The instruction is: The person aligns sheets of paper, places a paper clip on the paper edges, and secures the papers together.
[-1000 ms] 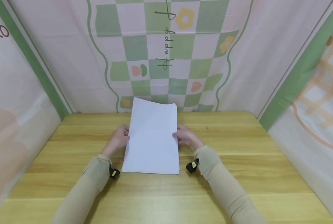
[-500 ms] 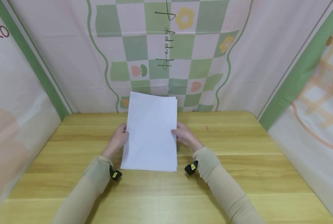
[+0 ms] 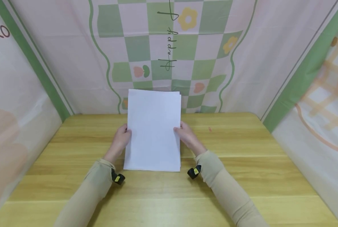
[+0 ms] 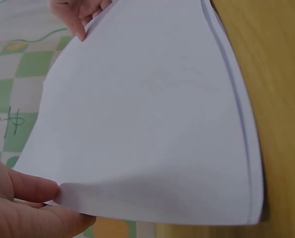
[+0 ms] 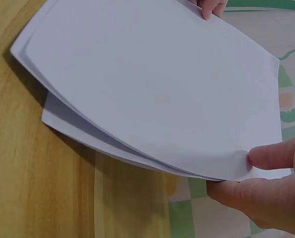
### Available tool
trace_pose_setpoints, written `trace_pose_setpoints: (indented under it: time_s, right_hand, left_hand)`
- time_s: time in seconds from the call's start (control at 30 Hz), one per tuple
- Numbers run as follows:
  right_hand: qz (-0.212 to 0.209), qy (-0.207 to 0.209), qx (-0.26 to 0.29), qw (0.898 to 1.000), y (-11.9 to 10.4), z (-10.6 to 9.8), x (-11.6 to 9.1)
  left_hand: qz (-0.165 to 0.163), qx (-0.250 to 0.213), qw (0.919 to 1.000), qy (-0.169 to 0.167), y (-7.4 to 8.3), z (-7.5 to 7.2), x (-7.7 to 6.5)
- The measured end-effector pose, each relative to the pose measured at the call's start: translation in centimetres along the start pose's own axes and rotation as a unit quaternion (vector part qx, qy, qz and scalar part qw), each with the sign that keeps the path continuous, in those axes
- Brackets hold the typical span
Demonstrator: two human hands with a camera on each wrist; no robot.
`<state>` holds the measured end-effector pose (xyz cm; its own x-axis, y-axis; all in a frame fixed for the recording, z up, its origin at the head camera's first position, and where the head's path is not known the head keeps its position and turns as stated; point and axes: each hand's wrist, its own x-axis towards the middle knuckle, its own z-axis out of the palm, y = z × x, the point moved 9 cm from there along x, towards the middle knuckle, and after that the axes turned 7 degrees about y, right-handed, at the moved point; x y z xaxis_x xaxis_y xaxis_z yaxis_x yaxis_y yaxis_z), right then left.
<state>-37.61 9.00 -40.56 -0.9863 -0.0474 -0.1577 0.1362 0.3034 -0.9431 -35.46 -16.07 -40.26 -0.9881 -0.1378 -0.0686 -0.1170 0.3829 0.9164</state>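
A stack of white paper (image 3: 154, 135) is held between both hands, tilted up with its far end raised against the backdrop. My left hand (image 3: 120, 138) pinches the left edge, thumb on top and fingers behind. On the opposite edge my right hand (image 3: 187, 136) pinches in the same way. The left wrist view shows the paper (image 4: 142, 109) bowed slightly, its sheets a little offset along the near edge. In the right wrist view the stack (image 5: 152, 84) has its lower sheets fanned apart from the upper ones at a corner.
The wooden table (image 3: 157, 201) extends on every side of the paper. Behind it hangs a cloth backdrop (image 3: 183, 47) with green checks and flowers; more cloth hangs at left and right. A small red mark (image 3: 210, 129) shows on the table at right.
Both hands have raised the paper stack, so its far edge now stands higher against the backdrop. The stack has also straightened, and its curled top edge is flatter.
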Motion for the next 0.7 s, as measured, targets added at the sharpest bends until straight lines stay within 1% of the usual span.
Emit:
trace_pose_setpoints:
  time_s: [0.17, 0.37, 0.7]
  right_hand:
    - [-0.009, 0.018, -0.009, 1.000, -0.6, -0.2, -0.4]
    - [-0.014, 0.035, -0.006, 0.999, -1.0, -0.5, -0.9]
    - [-0.037, 0.050, -0.009, 0.998, -1.7, -0.8, -1.6]
  left_hand:
    - [0.001, -0.015, 0.9998, 0.015, 0.2, -0.3, -0.2]
    - [0.003, -0.035, 0.9987, 0.036, 0.5, -0.7, -0.5]
    - [0.014, -0.056, 0.9974, 0.043, 1.0, -0.8, -1.0]
